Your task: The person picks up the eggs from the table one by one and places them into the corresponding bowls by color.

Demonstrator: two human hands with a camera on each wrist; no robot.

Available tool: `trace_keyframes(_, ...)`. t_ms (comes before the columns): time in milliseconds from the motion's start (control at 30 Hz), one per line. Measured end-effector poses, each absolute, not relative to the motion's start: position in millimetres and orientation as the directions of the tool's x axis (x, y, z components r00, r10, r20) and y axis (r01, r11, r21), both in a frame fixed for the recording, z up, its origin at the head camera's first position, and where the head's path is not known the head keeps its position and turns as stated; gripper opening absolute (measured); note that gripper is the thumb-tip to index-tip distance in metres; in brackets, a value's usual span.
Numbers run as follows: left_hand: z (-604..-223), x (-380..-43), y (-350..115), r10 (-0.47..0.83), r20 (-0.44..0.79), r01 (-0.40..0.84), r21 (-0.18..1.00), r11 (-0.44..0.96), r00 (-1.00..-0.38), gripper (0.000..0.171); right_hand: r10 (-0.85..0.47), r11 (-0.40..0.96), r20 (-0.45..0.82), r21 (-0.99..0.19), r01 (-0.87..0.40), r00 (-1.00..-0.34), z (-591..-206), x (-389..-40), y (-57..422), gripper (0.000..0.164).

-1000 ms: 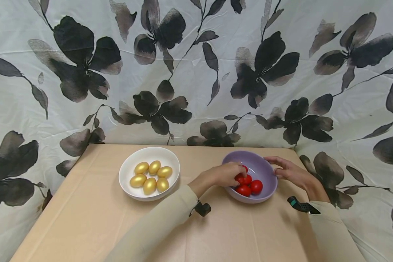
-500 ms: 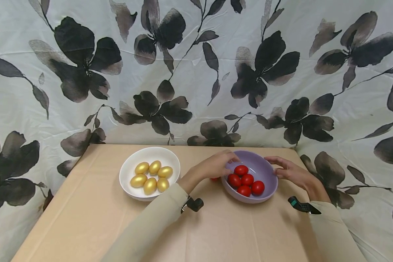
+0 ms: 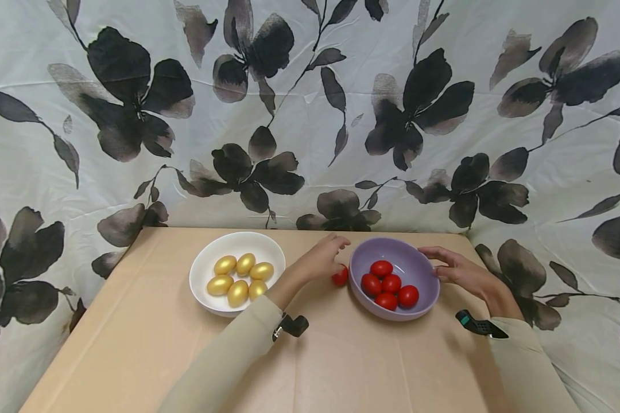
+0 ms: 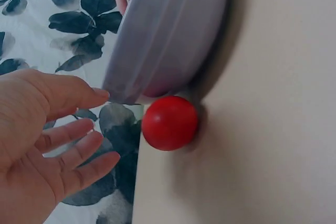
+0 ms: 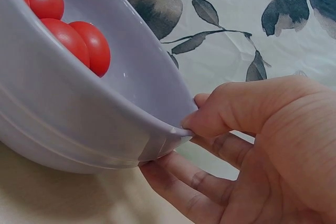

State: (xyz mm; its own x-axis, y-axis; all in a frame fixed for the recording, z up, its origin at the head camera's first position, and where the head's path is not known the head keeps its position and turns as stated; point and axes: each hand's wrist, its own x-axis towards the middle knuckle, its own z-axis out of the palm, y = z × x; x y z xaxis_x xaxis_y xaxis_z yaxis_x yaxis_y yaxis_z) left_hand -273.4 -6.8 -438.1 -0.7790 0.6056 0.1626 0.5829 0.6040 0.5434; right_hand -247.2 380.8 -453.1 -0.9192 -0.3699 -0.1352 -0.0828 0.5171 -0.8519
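A red egg [image 4: 169,123] lies on the table against the left side of the purple bowl [image 3: 359,259]. Fingers spread and holding nothing, my left hand [image 3: 317,258] hovers just left of that egg. The left wrist view shows the palm of this hand, with the thumb tip near the bowl's rim. Several more red eggs [image 3: 391,284] sit inside the purple bowl. At the bowl's right side, my right hand [image 5: 252,135] pinches the rim, thumb on top and fingers under the outer wall.
To the left stands a white bowl [image 3: 198,281] with several gold eggs [image 3: 237,293] in it. My left forearm passes close to its right side. A floral cloth [image 3: 310,115] hangs behind the tan table [image 3: 351,367].
My left hand has come out of the purple bowl and moved left, leaving a red egg on the table beside it. The right hand stays at the bowl's rim.
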Motion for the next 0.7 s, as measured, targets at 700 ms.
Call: trace_keyframes(700,-476,-269,-4,0.500,0.028,0.401,0.638,0.658,-0.865,0.059,-0.381,0.507,-0.136,-0.858,-0.084,-0.914,-454,-248,382,0.058)
